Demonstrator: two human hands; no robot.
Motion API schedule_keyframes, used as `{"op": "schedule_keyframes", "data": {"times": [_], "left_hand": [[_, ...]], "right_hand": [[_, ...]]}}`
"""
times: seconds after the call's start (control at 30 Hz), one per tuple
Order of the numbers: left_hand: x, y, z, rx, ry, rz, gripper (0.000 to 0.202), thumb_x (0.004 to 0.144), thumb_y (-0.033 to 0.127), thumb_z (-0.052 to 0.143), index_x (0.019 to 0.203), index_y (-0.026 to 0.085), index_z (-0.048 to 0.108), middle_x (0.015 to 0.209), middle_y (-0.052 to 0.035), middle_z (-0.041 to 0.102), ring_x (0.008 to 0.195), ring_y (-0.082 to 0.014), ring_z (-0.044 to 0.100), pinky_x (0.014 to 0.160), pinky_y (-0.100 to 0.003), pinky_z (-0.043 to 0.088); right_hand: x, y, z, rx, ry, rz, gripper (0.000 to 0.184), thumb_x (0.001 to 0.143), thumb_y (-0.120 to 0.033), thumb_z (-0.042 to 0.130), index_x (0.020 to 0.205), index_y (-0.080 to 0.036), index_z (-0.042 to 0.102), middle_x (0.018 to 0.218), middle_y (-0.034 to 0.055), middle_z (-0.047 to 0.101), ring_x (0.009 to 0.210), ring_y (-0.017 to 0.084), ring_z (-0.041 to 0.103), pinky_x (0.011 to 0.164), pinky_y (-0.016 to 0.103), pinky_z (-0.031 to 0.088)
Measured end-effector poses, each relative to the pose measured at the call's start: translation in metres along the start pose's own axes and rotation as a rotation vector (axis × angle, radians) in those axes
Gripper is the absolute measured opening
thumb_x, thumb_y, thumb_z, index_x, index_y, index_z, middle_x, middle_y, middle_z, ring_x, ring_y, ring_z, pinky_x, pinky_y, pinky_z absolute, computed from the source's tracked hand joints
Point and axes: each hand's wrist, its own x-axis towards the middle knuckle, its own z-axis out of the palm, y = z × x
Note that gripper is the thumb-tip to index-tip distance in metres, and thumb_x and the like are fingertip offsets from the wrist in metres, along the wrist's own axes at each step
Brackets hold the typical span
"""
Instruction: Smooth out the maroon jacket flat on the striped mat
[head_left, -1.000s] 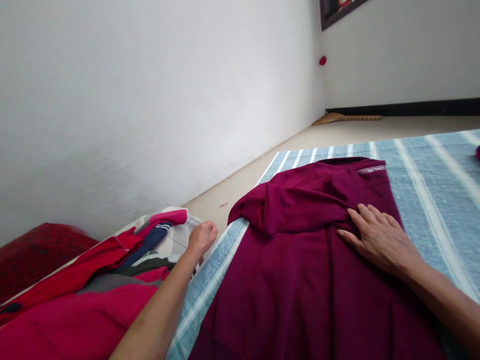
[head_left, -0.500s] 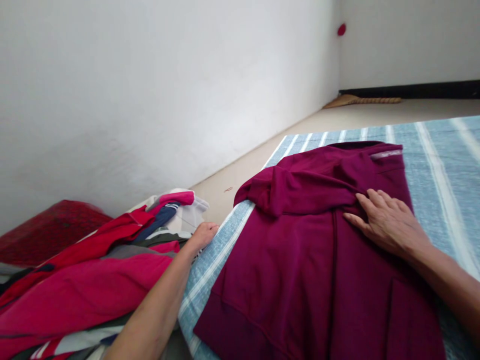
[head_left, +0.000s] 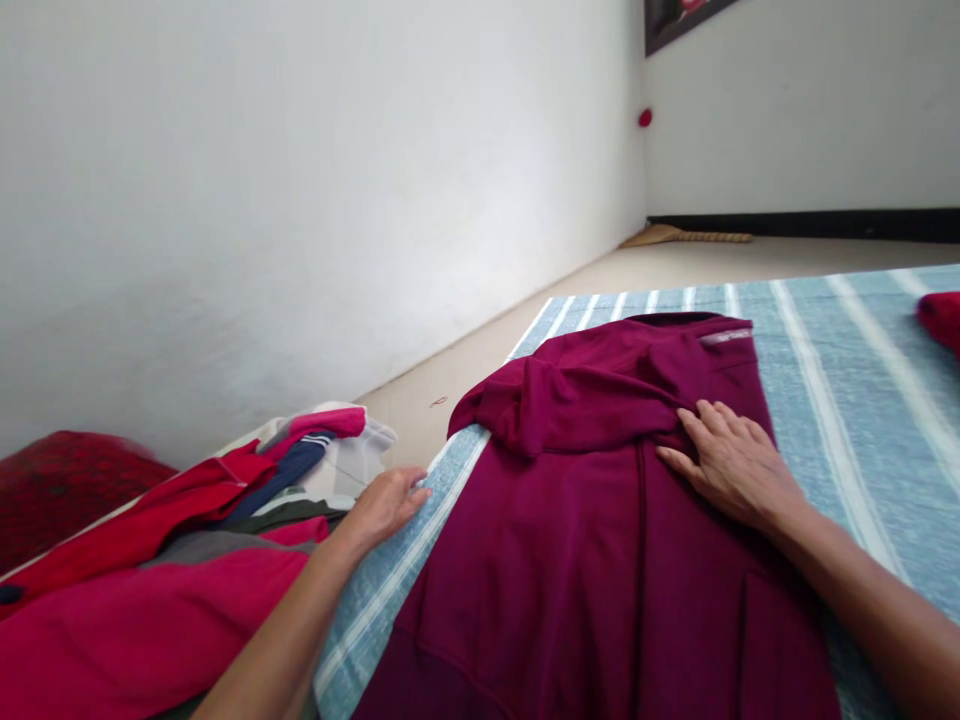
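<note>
Two hands are spread open: the right hand (head_left: 731, 468) presses flat on the soft, limp maroon knit garment (head_left: 600, 540) lying on the blue striped mat (head_left: 817, 350); the left hand (head_left: 386, 503) rests empty beside it. Its hem edges look easiest to pinch.

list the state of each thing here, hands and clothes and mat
maroon garment: spread flat on the mat, upper part folded over
right hand: open, palm down, pressing the maroon garment
left hand: loosely open, at the mat's edge beside the pile
pile of clothes: heaped, unfolded, reds, navy, white
striped mat: laid flat on the floor
</note>
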Motion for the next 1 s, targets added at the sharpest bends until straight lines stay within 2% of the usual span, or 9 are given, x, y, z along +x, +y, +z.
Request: {"op": "schedule_keyframes", "data": {"times": [0.13, 0.23, 0.4, 0.53, 0.63, 0.7, 0.77, 0.83, 1.0], "left_hand": [[-0.005, 0.039, -0.006, 0.019, -0.019, 0.234, 0.032, 0.083, 0.033, 0.043, 0.102, 0.018, 0.063, 0.106, -0.0087, 0.066, 0.096, -0.0230, 0.060, 0.086, -0.031, 0.044], [-0.011, 0.083, -0.008, -0.023, -0.032, 0.423, 0.026, 0.085, 0.028, 0.042, 0.100, 0.019, 0.061, 0.103, -0.0075, 0.065, 0.098, -0.0204, 0.059, 0.089, -0.030, 0.043], [-0.010, 0.161, -0.005, -0.054, -0.082, 0.672, 0.018, 0.087, 0.026, 0.044, 0.096, 0.022, 0.060, 0.097, -0.0044, 0.064, 0.091, -0.0174, 0.059, 0.085, -0.027, 0.044], [0.003, 0.222, 0.006, -0.036, -0.064, 0.842, 0.015, 0.086, 0.025, 0.048, 0.096, 0.022, 0.059, 0.096, -0.0039, 0.063, 0.090, -0.0182, 0.059, 0.084, -0.027, 0.046], [0.018, 0.257, 0.024, -0.044, 0.017, 0.856, 0.019, 0.085, 0.021, 0.048, 0.101, 0.019, 0.059, 0.111, -0.0068, 0.062, 0.105, -0.0201, 0.056, 0.094, -0.030, 0.044], [0.027, 0.271, 0.039, -0.054, 0.101, 0.806, 0.029, 0.085, 0.020, 0.046, 0.112, 0.017, 0.056, 0.128, -0.0094, 0.054, 0.123, -0.0218, 0.045, 0.105, -0.035, 0.036], [0.036, 0.279, 0.052, -0.061, 0.128, 0.748, 0.036, 0.086, 0.021, 0.045, 0.121, 0.017, 0.051, 0.139, -0.0103, 0.045, 0.133, -0.0232, 0.034, 0.110, -0.040, 0.030], [0.042, 0.280, 0.063, -0.073, 0.098, 0.705, 0.040, 0.088, 0.023, 0.044, 0.127, 0.017, 0.048, 0.144, -0.0103, 0.041, 0.136, -0.0239, 0.028, 0.111, -0.043, 0.028], [0.049, 0.270, 0.078, -0.151, 0.046, 0.634, 0.045, 0.093, 0.033, 0.037, 0.136, 0.019, 0.041, 0.147, -0.0090, 0.035, 0.138, -0.0231, 0.025, 0.111, -0.047, 0.024]], "right_hand": [[0.001, -0.003, -0.003, -0.001, -0.001, 0.020, 0.065, 0.089, -0.059, 0.031, 0.132, -0.013, 0.046, 0.137, 0.0171, 0.044, 0.127, 0.034, 0.037, 0.101, 0.046, 0.031], [0.002, -0.006, -0.006, 0.013, -0.010, 0.031, 0.065, 0.089, -0.058, 0.032, 0.133, -0.013, 0.045, 0.139, 0.0177, 0.042, 0.129, 0.035, 0.036, 0.102, 0.046, 0.030], [0.006, -0.010, -0.008, 0.059, -0.019, 0.045, 0.065, 0.090, -0.058, 0.032, 0.134, -0.012, 0.045, 0.140, 0.0183, 0.041, 0.130, 0.035, 0.034, 0.104, 0.046, 0.028], [0.008, -0.010, -0.007, 0.081, -0.015, 0.054, 0.065, 0.089, -0.058, 0.034, 0.135, -0.013, 0.045, 0.140, 0.0170, 0.042, 0.131, 0.034, 0.033, 0.104, 0.046, 0.028], [0.009, -0.011, -0.007, 0.090, -0.017, 0.051, 0.062, 0.089, -0.054, 0.037, 0.135, -0.013, 0.045, 0.141, 0.0176, 0.041, 0.132, 0.034, 0.032, 0.104, 0.047, 0.027], [0.009, -0.012, -0.007, 0.097, -0.020, 0.051, 0.060, 0.089, -0.049, 0.039, 0.136, -0.012, 0.044, 0.141, 0.0176, 0.040, 0.133, 0.033, 0.031, 0.105, 0.047, 0.026], [0.009, -0.012, -0.008, 0.105, -0.025, 0.051, 0.058, 0.088, -0.044, 0.041, 0.137, -0.012, 0.043, 0.142, 0.0172, 0.040, 0.133, 0.033, 0.031, 0.105, 0.047, 0.026], [0.009, -0.013, -0.010, 0.112, -0.034, 0.051, 0.058, 0.088, -0.041, 0.041, 0.137, -0.012, 0.043, 0.142, 0.0172, 0.039, 0.133, 0.033, 0.030, 0.106, 0.047, 0.025], [0.010, -0.014, -0.013, 0.125, -0.051, 0.059, 0.058, 0.087, -0.040, 0.041, 0.137, -0.011, 0.043, 0.143, 0.0179, 0.037, 0.134, 0.033, 0.028, 0.107, 0.047, 0.023]]}}
